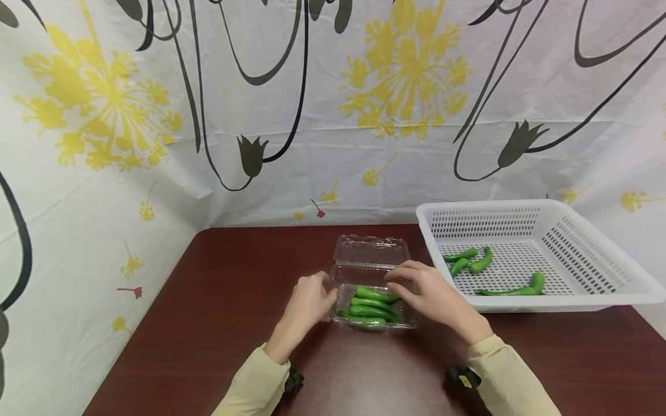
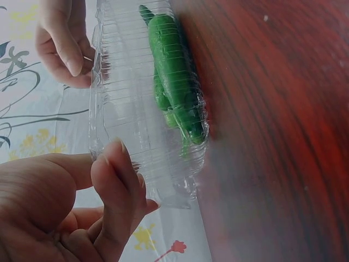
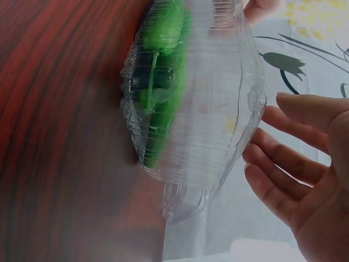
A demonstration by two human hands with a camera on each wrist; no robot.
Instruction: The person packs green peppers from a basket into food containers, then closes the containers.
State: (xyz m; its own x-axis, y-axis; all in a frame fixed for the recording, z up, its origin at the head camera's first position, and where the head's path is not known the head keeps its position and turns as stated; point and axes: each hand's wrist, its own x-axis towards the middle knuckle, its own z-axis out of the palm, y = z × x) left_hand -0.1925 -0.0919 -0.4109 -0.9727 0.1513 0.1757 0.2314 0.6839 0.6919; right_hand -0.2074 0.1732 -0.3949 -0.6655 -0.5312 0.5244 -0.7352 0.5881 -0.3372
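Observation:
A clear plastic clamshell box sits on the table with its lid folded back, away from me. Several green chili peppers lie side by side in its base. At the box's left edge, my left hand pinches the rim between thumb and fingers, as the left wrist view suggests. My right hand is over the box's right side, its fingers loosely bent and parted. In the right wrist view, these fingertips are against or just beside the clear wall, with no pepper between them.
To the right stands a white perforated plastic basket with several green peppers in it. Both are on a dark red-brown wooden table. A white cloth with printed flowers hangs behind and at the sides.

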